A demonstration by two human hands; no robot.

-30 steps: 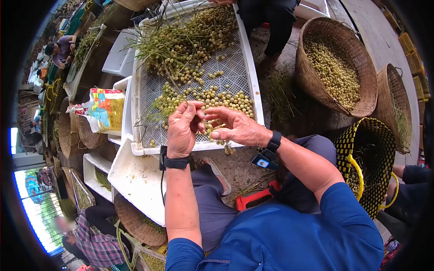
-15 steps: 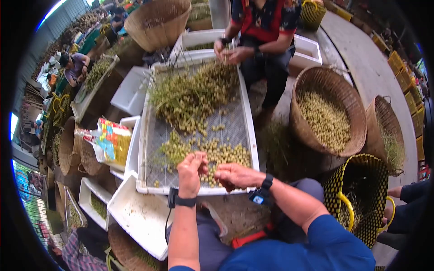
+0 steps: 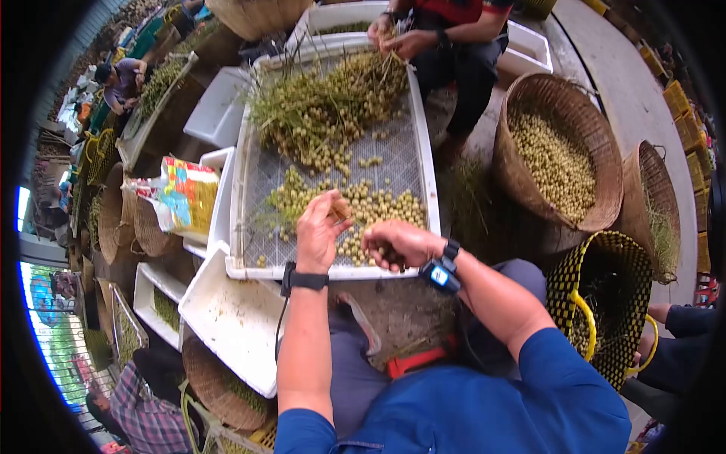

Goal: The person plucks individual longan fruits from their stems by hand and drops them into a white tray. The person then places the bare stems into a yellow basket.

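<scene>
Over the near end of a white-rimmed mesh tray (image 3: 240, 227), my left hand (image 3: 318, 231) is raised with its fingers curled in; whatever they hold is hidden. Just right of it, my right hand (image 3: 404, 244) hovers low over loose, small round yellowish fruits (image 3: 378, 208), fingers bent downward and the palm in shadow. I cannot make out what is in it. A heap of fruits on green stems (image 3: 325, 113) fills the tray's far half. Black straps with small devices circle both my wrists.
Across the tray, a person's hands (image 3: 397, 41) hold fruit stems. A large wicker basket (image 3: 522, 185) of fruits stands right, near a black-yellow woven basket (image 3: 556, 284). A white foam box (image 3: 227, 325) and a printed bag (image 3: 189, 197) lie left. Other people sit farther left.
My view has tipped down, so the tray sits higher in the picture. My right hand's fingers have loosened and point more downward. The other person's hands have moved closer to the heap.
</scene>
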